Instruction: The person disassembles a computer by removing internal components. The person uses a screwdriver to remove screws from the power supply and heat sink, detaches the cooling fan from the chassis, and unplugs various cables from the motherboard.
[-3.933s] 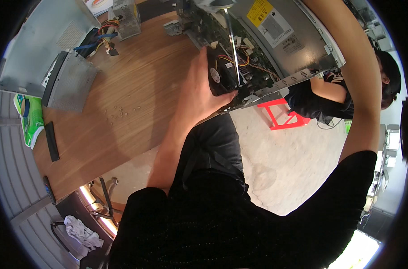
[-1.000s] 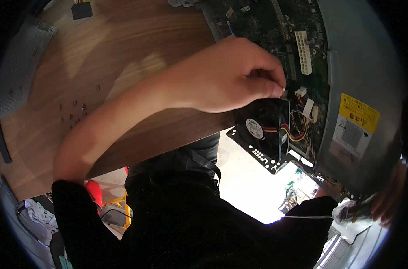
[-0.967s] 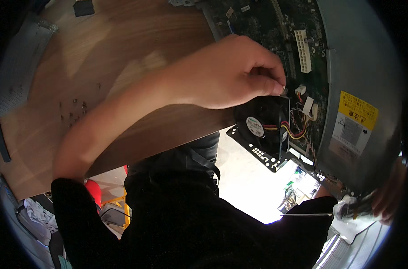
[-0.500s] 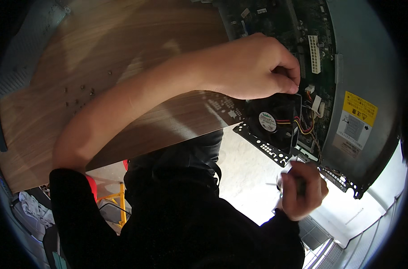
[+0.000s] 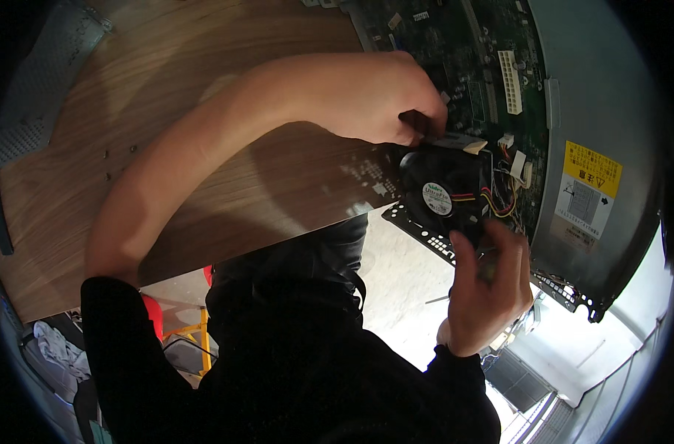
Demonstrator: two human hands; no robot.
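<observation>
A black cooling fan [image 5: 418, 189] with a round white label and red, yellow and black wires sits at the near end of an opened computer case. My left hand [image 5: 400, 96] reaches over the far side of the fan, its fingers curled and closed at a grey metal bracket [image 5: 459, 140]; what they pinch is hidden. My right hand [image 5: 491, 300] is at the fan's near edge, with thumb and forefinger raised towards it. A thin shaft [image 5: 437, 300] sticks out left from this hand, apparently of a screwdriver gripped in the palm.
Beyond the fan lies a green circuit board [image 5: 466, 66] with a long white connector [image 5: 510, 81]. A grey metal panel [image 5: 603, 96] rises to the right. Small screws [image 5: 108, 177] lie on the wooden table [image 5: 166, 81], and a perforated metal cover [image 5: 33, 111] stands far left.
My left hand has slid left along the fan's far edge, uncovering the metal bracket. My right hand has risen from below the case to the fan's near edge.
</observation>
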